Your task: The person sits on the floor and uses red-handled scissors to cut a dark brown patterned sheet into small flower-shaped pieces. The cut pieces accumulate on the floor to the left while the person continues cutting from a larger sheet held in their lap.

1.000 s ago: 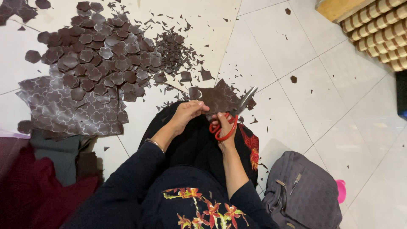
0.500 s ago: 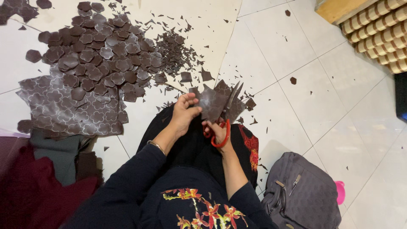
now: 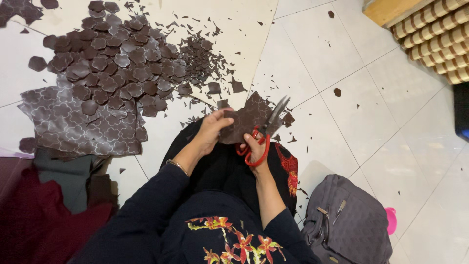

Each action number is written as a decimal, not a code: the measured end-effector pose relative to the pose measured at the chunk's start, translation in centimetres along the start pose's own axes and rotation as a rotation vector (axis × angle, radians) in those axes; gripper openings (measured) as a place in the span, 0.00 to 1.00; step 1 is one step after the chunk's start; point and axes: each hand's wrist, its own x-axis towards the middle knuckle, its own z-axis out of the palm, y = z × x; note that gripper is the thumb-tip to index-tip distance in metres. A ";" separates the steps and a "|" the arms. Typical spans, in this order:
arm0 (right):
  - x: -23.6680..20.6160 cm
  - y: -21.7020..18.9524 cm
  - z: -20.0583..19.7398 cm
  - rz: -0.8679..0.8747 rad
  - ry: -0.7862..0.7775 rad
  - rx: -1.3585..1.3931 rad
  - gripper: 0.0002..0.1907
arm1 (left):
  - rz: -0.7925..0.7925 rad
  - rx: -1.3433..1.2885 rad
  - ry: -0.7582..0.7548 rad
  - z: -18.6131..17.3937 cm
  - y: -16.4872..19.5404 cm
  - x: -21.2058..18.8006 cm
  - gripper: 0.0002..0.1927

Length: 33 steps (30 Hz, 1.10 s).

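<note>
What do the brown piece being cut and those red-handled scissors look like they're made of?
The brown piece looks like thin faux leather or coated fabric: matte, with a pale printed flower pattern, and it holds its shape in the left hand. It could be stiff cloth. The scissors, in the right hand, have grey blades with a metal sheen and glossy red loops, probably plastic.

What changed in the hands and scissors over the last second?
The left hand lifted the brown patterned piece up off the lap and kept its grip. The right hand swung the red-handled scissors from lying over the lap to blades pointing up at the piece's edge. The pile of cut flower shapes and grey bag stayed put.
</note>
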 end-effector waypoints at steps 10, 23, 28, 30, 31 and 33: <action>-0.1 0.3 -0.2 0.036 -0.031 -0.197 0.18 | -0.038 0.174 0.165 -0.2 -0.9 0.7 0.07; -2.2 1.5 0.4 -0.018 -0.441 -0.368 0.32 | 0.185 0.112 0.121 -1.6 3.2 0.7 0.15; -2.4 1.2 0.0 0.037 -0.440 -0.433 0.22 | 0.237 0.282 0.087 -1.5 3.2 0.7 0.15; -2.4 1.3 0.1 0.074 -0.421 -0.460 0.20 | 0.257 0.331 0.083 -1.2 3.4 0.3 0.16; -2.4 1.4 0.1 0.084 -0.411 -0.468 0.19 | 0.268 0.355 0.080 -1.1 3.5 0.1 0.17; -2.4 1.5 0.2 0.119 -0.379 -0.475 0.17 | 0.294 0.316 0.052 -0.7 3.7 -0.1 0.17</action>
